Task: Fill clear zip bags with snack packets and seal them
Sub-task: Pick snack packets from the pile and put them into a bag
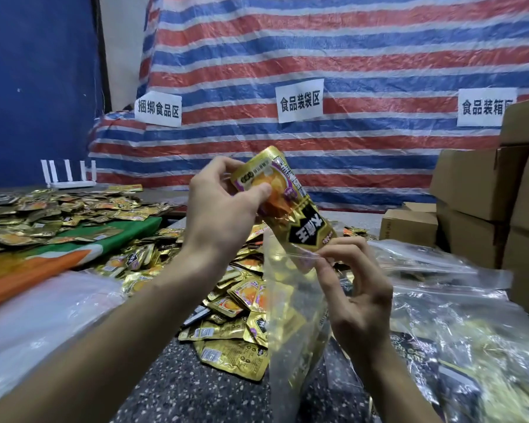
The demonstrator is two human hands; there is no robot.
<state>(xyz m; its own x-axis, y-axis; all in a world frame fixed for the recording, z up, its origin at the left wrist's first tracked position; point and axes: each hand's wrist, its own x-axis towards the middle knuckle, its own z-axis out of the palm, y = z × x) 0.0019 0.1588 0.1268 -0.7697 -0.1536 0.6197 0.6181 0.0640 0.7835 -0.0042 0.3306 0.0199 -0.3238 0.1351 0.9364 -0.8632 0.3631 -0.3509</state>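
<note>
The left grip [223,209] clasps a gold snack packet [300,215], its lower end inside the clear zip bag [287,315] whose rim the right grip [358,294] pinches.

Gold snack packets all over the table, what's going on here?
A person is bagging snacks. The left hand grips a stack of gold snack packets, its lower end in the mouth of a clear zip bag, which the right hand pinches open at the rim. The bag is not yet sealed. More loose packets lie heaped on the table behind.
</note>
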